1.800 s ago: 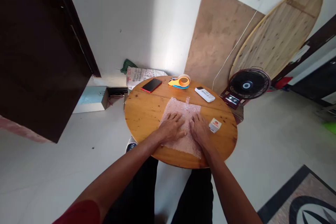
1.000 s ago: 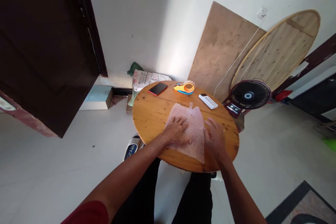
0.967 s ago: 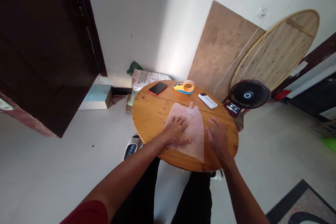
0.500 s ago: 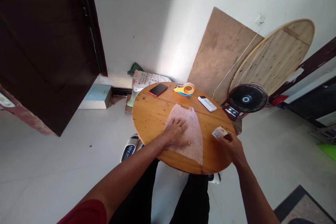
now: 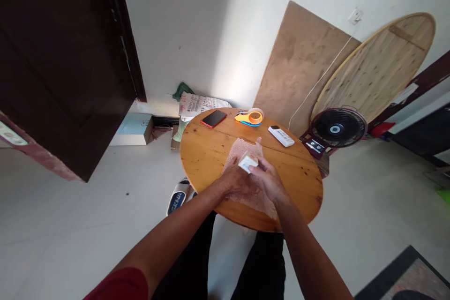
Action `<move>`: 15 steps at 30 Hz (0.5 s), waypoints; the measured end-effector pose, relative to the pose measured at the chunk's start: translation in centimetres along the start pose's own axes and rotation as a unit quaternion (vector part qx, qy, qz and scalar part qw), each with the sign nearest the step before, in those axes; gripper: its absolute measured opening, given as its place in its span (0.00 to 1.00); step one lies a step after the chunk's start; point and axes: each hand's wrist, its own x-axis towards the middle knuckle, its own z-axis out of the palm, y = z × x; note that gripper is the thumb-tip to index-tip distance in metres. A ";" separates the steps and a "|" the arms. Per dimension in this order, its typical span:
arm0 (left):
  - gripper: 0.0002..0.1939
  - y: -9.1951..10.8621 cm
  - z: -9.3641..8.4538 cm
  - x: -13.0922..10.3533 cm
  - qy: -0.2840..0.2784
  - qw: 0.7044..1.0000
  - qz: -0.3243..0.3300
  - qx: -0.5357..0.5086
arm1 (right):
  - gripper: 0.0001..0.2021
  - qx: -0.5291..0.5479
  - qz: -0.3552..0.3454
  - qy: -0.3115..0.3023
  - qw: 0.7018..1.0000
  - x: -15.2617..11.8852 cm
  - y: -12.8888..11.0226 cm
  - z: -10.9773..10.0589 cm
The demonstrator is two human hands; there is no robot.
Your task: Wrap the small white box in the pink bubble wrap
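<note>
My right hand grips a small white box between thumb and fingers, above the middle of the pink bubble wrap. Close to the box's left side is my left hand, over the wrap; its fingers are partly hidden, and whether it touches the box is unclear. The wrap lies on the round wooden table.
Along the table's far side lie a red-edged phone, an orange and blue tape dispenser and a white remote-like device. A black fan stands right of the table. Wooden boards lean on the wall.
My right hand has carried the white box leftward from the table's right side to above the bubble wrap. My left hand no longer lies spread flat on the wrap. The view has shifted slightly.
</note>
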 end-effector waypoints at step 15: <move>0.17 -1.3 -0.8 -0.4 0.098 0.986 -0.132 -0.018 | 0.20 -0.032 -0.015 0.027 0.999 0.3 3.4 -4.9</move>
